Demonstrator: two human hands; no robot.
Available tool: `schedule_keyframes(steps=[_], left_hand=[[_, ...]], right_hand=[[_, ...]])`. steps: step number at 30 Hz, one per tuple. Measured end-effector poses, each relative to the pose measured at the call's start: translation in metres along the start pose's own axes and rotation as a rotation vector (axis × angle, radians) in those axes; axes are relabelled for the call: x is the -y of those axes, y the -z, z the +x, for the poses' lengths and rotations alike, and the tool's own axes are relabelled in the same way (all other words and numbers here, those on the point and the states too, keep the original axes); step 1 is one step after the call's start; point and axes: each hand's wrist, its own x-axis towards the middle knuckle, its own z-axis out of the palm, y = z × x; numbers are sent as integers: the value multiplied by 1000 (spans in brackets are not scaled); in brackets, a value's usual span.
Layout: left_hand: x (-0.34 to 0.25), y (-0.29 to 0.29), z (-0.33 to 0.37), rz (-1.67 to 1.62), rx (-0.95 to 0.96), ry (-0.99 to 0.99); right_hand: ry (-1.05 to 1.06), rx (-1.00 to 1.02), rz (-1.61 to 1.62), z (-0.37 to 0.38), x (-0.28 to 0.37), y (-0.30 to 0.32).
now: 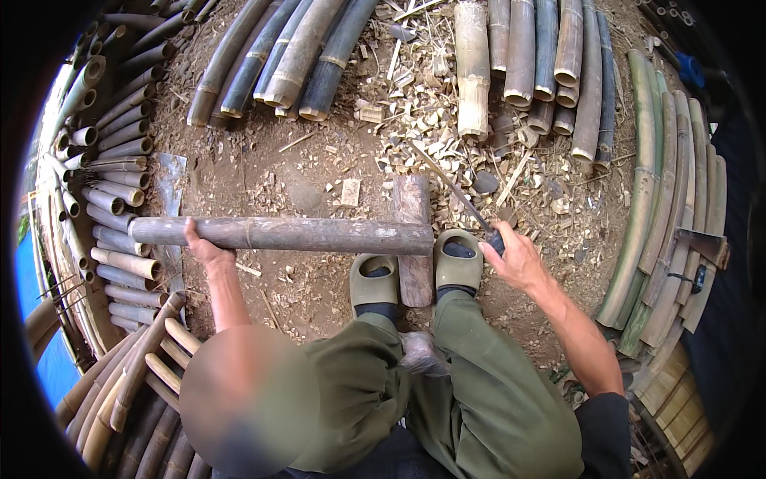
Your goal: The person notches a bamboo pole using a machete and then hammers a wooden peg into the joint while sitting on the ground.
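A grey-brown bamboo pole lies crosswise in front of my feet. Its right end rests on a short wooden log set on the ground. My left hand is wrapped round the pole near its open left end. In my right hand is a long, narrow-bladed knife, gripped by its dark handle. The blade points up and to the left, past the pole's right end and apart from it. Wood chips lie thick on the ground around the blade's tip.
Bamboo poles lie in rows at the far side, along with a pale pole. More are stacked at left. Greenish poles line the right, bearing a broad-bladed tool. Olive clogs cover my feet beside the log.
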Motion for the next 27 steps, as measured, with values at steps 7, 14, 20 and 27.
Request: schedule_keyframes(steps=[7, 14, 20, 27], left_hand=[[57, 44, 52, 432, -213, 22], [42, -51, -78, 1602, 836, -729], [62, -73, -87, 2047, 1409, -556], [75, -56, -84, 1956, 1363, -732]], right_hand=[[102, -28, -26, -33, 8, -31], [191, -135, -2, -18, 39, -40], [467, -213, -81, -4, 43, -51], [414, -157, 37, -4, 64, -42]])
